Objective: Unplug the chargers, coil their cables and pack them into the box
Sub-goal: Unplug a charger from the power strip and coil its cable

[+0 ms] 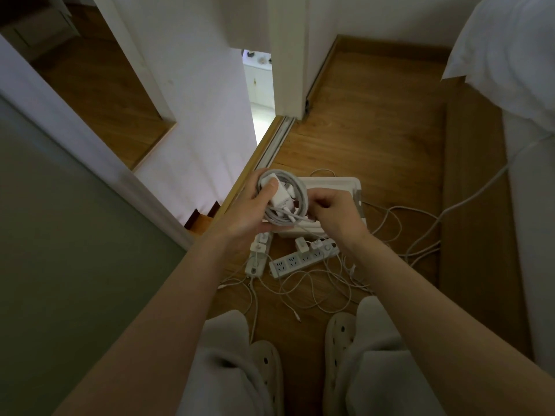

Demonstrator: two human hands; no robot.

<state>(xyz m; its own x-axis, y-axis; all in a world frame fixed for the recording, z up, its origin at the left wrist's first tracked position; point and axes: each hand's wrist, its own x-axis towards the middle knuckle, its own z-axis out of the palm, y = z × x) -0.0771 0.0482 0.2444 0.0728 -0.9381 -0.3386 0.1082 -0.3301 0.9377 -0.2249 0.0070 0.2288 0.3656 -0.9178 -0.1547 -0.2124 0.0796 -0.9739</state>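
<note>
My left hand [255, 207] grips a white charger [280, 195] with its white cable coiled in loops [301, 190] around it, thumb pressed on the charger's top. My right hand [336, 210] pinches the cable's end at the right side of the coil. Both hands hover over a shallow white box [345, 184] on the wooden floor. Below the hands lie two white power strips: one [258, 255] at the left with plugs in it, the other [303, 259] with chargers [301, 244] plugged into its far end. Loose white cables [315, 292] tangle around them.
My feet in white perforated slippers [339, 328] stand at the bottom of the frame. A bed with white bedding [516, 70] fills the right side, a cable [480, 187] running up to it. A white sliding door [207, 115] and its floor track [276, 139] lie ahead-left.
</note>
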